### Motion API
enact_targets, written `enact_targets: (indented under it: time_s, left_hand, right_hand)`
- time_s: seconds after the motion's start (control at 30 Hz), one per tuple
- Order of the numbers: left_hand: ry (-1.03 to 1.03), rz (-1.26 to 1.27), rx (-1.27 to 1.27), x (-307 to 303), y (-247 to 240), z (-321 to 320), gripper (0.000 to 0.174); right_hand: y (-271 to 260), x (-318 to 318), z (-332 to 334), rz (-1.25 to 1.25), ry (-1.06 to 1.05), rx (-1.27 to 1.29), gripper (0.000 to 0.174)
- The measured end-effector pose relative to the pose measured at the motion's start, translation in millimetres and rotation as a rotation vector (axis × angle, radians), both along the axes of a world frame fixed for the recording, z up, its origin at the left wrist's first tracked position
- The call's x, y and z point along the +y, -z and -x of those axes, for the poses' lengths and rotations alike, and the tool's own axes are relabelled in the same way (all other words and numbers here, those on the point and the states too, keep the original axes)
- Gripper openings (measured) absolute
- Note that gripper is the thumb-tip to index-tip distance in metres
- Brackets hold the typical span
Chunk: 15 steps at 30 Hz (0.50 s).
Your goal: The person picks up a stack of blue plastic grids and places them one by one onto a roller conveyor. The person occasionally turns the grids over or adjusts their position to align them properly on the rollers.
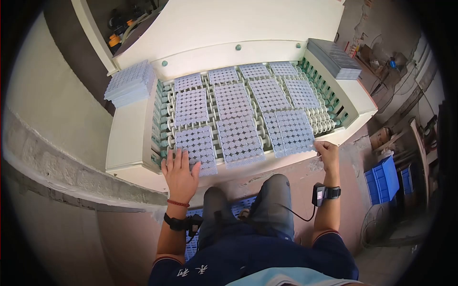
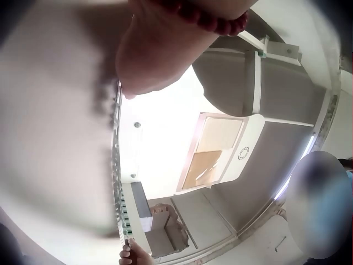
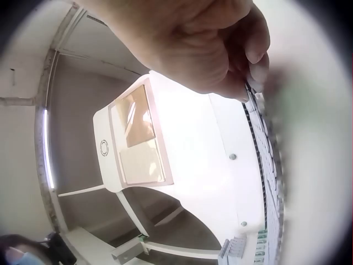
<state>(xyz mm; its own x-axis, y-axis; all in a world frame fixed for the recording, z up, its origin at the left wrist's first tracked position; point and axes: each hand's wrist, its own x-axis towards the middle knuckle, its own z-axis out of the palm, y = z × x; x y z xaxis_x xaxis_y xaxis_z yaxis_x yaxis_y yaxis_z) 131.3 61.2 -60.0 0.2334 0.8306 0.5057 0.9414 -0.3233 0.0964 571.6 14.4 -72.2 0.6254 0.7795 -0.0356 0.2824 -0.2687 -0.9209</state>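
Note:
In the head view my left hand rests with spread, straight fingers on the near left corner of a pale blue panel patterned with rows of round shapes. My right hand pinches the near right corner of another such panel, which overlaps a similar panel to its left. In the right wrist view the curled fingers of that hand meet the panel's thin edge. The left wrist view catches my left palm from below, its fingers mostly hidden.
Several more panels lie in rows on the white conveyor rollers. A stack of panels stands on the machine's left ledge, and a grey stack on the right one. Blue bins sit on the floor at right.

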Motion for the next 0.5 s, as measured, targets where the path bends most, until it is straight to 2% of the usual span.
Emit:
enact_targets:
  time_s: [0.17, 0.27, 0.4, 0.47, 0.5]
  left_hand:
    - [-0.008, 0.016, -0.014, 6.5, 2.9, 1.8, 0.047]
    - [0.005, 0.046, -0.035, 8.6, 2.1, 1.7, 0.050]
    - [0.045, 0.052, -0.115, 3.3, -7.7, -0.7, 0.052]
    - [0.083, 0.082, -0.158, -4.1, -23.0, -2.7, 0.051]
    - [0.120, 0.106, -0.204, -8.2, -33.6, -1.2, 0.051]
  right_hand:
    - [-5.9, -6.4, -62.6, -0.038, 0.072, 0.059, 0.026]
    - [-2.5, -5.2, -86.6, 0.043, 0.106, -0.035, 0.031]
    - [-10.7, -5.5, -89.7, 0.067, 0.140, -0.082, 0.032]
    - [-2.7, -3.2, -98.8, -0.134, 0.177, -0.266, 0.033]
    - [-8.3, -2.2, -98.7, -0.122, 0.174, -0.382, 0.032]
